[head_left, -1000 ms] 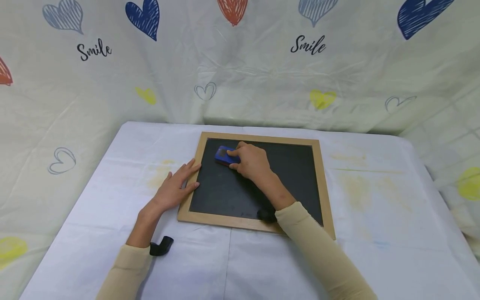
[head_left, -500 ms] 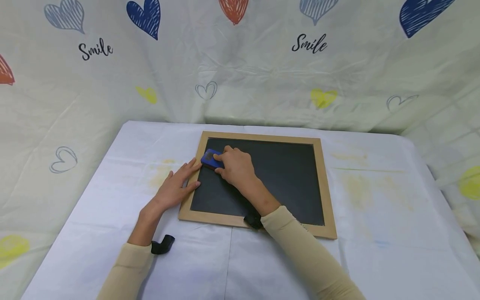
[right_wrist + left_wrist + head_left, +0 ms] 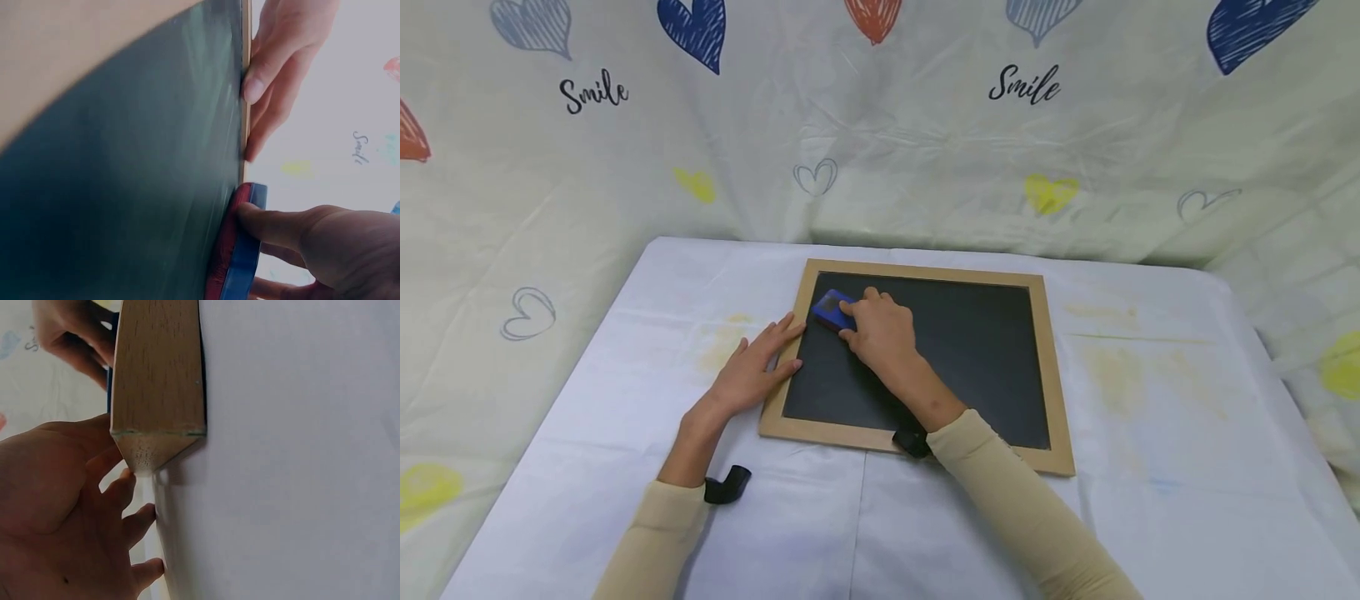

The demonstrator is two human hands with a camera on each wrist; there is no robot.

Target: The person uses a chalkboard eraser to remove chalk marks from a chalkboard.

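Observation:
A blackboard [image 3: 970,358] in a light wooden frame lies flat on the white-covered table. My right hand [image 3: 883,333] grips a blue board eraser [image 3: 831,308] near the board's upper left corner. In the right wrist view, the eraser's red pad [image 3: 225,250] sits against the dark surface, and my thumb presses its side. My left hand [image 3: 752,375] rests on the left side of the frame [image 3: 775,408], fingers fairly straight and spread. The left wrist view shows the frame's wooden edge [image 3: 159,369] close beside that hand. Faint pale smears show on the board in the right wrist view.
A white cloth [image 3: 1150,500] with faint yellowish stains covers the table. Behind it hangs a pale curtain [image 3: 910,192] printed with hearts and "Smile". A black wrist-worn piece [image 3: 727,485] sticks out at the left cuff, and a similar one [image 3: 912,442] at the right.
My right hand slid the eraser left to the frame's left side, then slightly back right and up. My left hand has stayed on the frame.

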